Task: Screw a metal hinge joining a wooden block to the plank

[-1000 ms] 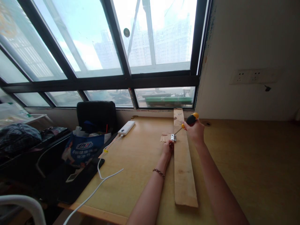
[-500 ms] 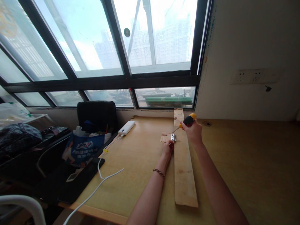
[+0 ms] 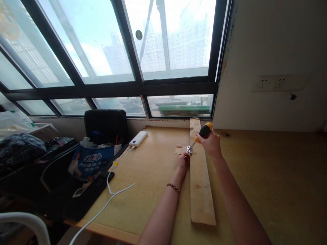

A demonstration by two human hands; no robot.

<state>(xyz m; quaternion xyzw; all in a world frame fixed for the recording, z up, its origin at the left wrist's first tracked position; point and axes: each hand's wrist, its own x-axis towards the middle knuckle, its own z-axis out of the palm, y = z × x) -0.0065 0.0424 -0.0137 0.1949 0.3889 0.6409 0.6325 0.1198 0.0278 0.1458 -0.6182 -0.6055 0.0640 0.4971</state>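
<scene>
A yellow-and-black screwdriver [image 3: 205,130] is gripped by its handle in my right hand [image 3: 212,143]. Its shaft slants down to the left, with the tip at a small silver metal hinge [image 3: 189,149]. The hinge lies at the left edge of a long wooden board [image 3: 200,183]. My left hand [image 3: 182,161] is closed at the near side of the hinge, fingertips curled against it and partly hidden. Just left of the hinge is a short wooden piece [image 3: 179,149], flat on the table.
The wooden table [image 3: 150,170] bears a white power bank [image 3: 138,139] with a white cable [image 3: 102,207]. Left of it, a black chair [image 3: 105,126] stands behind a blue bag [image 3: 89,160]. A window [image 3: 173,41] and a wall with sockets [image 3: 278,83] bound the far side.
The screwdriver's tip has moved slightly down and right, onto the hinge. My left hand and the board have stayed in place.
</scene>
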